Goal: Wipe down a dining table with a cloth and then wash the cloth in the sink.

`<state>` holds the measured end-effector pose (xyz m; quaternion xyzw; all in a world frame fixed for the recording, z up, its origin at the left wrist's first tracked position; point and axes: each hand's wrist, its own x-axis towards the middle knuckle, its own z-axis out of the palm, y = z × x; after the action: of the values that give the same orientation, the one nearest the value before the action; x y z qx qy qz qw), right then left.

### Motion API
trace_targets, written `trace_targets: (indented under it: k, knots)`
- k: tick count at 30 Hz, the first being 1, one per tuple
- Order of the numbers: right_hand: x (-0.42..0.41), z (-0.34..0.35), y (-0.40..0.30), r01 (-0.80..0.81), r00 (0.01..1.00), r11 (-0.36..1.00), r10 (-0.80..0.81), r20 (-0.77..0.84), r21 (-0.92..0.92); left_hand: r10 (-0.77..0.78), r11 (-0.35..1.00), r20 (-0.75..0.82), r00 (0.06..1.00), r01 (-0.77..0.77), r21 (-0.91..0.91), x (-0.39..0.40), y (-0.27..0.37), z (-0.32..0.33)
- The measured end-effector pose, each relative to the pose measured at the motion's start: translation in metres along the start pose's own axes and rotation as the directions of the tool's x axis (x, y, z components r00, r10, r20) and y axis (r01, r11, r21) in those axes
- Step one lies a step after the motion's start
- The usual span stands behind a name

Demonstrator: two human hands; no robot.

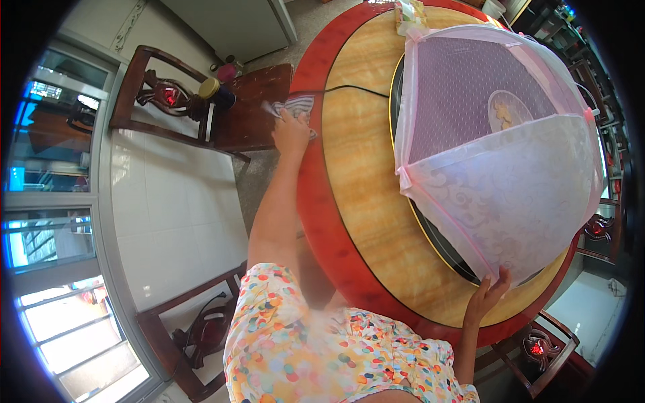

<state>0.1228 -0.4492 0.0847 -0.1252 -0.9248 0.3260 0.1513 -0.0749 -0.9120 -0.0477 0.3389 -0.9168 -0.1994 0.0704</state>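
My left hand (292,132) presses a striped cloth (300,107) against the red rim of the round table (347,201), at the rim's left side. Part of the cloth hangs past the table's edge. A pink and white mesh food cover (499,191) stands over the dark centre of the table. Near the cover's lower edge is my right hand (490,292), with its fingers raised against the fabric; whether they pinch it cannot be told. What lies under the cover is mostly hidden.
A dark cable (352,86) crosses the tabletop to the left. Beyond the cloth, a wooden chair (252,108) bears a jar with a yellow lid (209,88). More wooden chairs (201,332) stand around the table. A plastic packet (409,16) lies at the far side.
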Motion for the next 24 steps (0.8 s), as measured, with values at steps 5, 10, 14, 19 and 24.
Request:
trace_targets:
  k: [5,10,14,19,24]
  knots:
    - [-0.003,0.008,0.001,0.048,0.998,0.992,-0.053,0.046,0.113,-0.084,0.985,0.026,0.996,0.087,-0.151,-0.055,-0.029,-0.017]
    - [-0.013,0.015,0.014,0.059,0.994,0.961,-0.080,0.069,0.272,-0.196,0.975,0.095,0.976,0.205,-0.090,-0.163,-0.033,-0.039]
    - [-0.027,0.010,0.028,0.134,0.986,0.917,-0.163,0.046,0.375,-0.269,0.931,0.119,0.956,0.289,-0.224,-0.250,-0.020,-0.058]
    - [-0.048,-0.031,0.059,0.143,0.986,0.899,-0.168,0.024,0.414,-0.296,0.936,0.091,0.951,0.308,-0.171,-0.348,-0.024,-0.042]
    - [-0.077,-0.087,0.122,0.119,0.992,0.898,-0.090,-0.087,0.424,-0.312,0.862,0.244,0.918,0.382,-0.334,-0.431,-0.016,-0.024]
